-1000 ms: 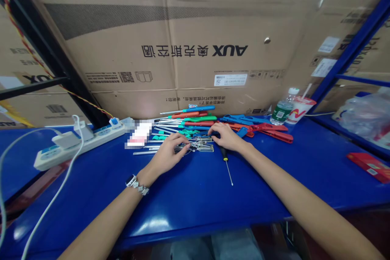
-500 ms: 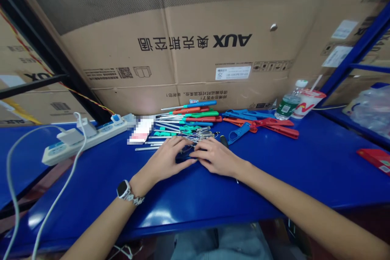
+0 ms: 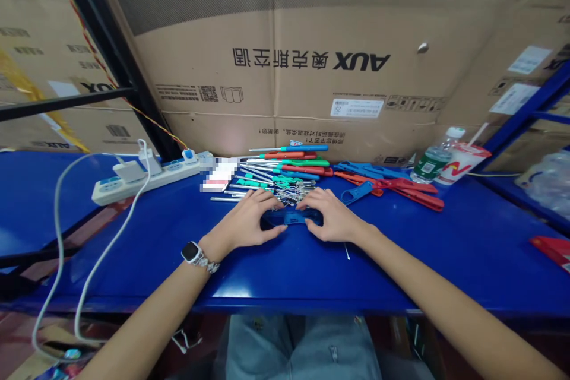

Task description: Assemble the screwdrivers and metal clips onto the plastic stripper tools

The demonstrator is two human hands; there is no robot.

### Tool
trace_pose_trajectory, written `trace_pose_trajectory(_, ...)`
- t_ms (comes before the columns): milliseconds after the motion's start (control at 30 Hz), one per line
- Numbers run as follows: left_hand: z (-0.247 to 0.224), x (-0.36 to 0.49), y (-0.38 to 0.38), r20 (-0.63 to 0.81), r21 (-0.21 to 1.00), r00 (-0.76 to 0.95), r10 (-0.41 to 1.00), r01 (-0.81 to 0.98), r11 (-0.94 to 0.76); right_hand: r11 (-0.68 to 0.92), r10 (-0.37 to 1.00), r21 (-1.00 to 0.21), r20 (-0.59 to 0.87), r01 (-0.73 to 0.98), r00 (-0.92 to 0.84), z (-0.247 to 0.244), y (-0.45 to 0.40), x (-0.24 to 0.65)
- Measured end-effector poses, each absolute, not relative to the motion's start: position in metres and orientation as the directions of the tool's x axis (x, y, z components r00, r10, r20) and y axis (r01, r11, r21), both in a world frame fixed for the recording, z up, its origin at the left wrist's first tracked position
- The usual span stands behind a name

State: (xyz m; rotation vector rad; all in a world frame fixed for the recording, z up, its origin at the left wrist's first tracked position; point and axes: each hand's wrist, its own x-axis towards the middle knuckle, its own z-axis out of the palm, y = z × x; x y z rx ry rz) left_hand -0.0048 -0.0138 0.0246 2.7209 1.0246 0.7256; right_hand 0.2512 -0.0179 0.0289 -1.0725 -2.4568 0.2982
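A small blue piece with dark ends (image 3: 294, 218) lies on the table between my hands; its kind is not clear. My left hand (image 3: 249, 219) curves around its left end, thumb and fingers apart. On its right end, my right hand (image 3: 333, 217) is curved the same way, with a gap between thumb and fingers. Whether either hand touches the piece is unclear. Just beyond my fingertips is a tangle of thin metal pieces (image 3: 291, 193). Behind that lie several screwdrivers (image 3: 307, 163) with red, green and blue handles.
Blue and red plastic clips (image 3: 416, 190) lie to the right, before a water bottle (image 3: 430, 163) and a paper cup (image 3: 465, 163). A power strip (image 3: 107, 190) with white cables is left. A cardboard box (image 3: 303, 12) stands behind. A thin white stick (image 3: 347, 251) lies near my right wrist.
My hands have moved apart, and the blue piece between them now shows more. My thumbs and fingers are wider open. The view has shifted left.
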Motion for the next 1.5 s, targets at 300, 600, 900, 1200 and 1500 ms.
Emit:
trace_pose_trajectory(300,0.024,-0.030,0.012,0.479,0.316,0.558,0.677,0.610,-0.726,0.705,0.708,-0.359,0.306,0.612,-0.637,0.025,-0.023,0.246)
trace_pose_trajectory(600,0.034,-0.027,0.044,0.350,0.352,0.614,0.707,0.614,-0.707,0.596,0.786,-0.303,0.412,0.744,-0.461,0.019,-0.002,0.258)
trace_pose_trajectory(900,0.022,-0.038,0.032,0.346,0.344,0.613,0.710,0.621,-0.704,0.534,0.835,-0.262,0.310,0.804,-0.454,0.015,0.008,0.244)
trace_pose_trajectory(1200,0.014,-0.029,0.036,0.332,0.303,0.640,0.693,0.623,-0.721,0.529,0.835,-0.289,0.347,0.798,-0.428,0.020,0.010,0.244)
trace_pose_trajectory(1500,0.015,-0.020,0.036,0.487,0.221,0.582,0.651,0.639,-0.737,0.531,0.827,-0.334,0.405,0.778,-0.390,0.018,0.009,0.244)
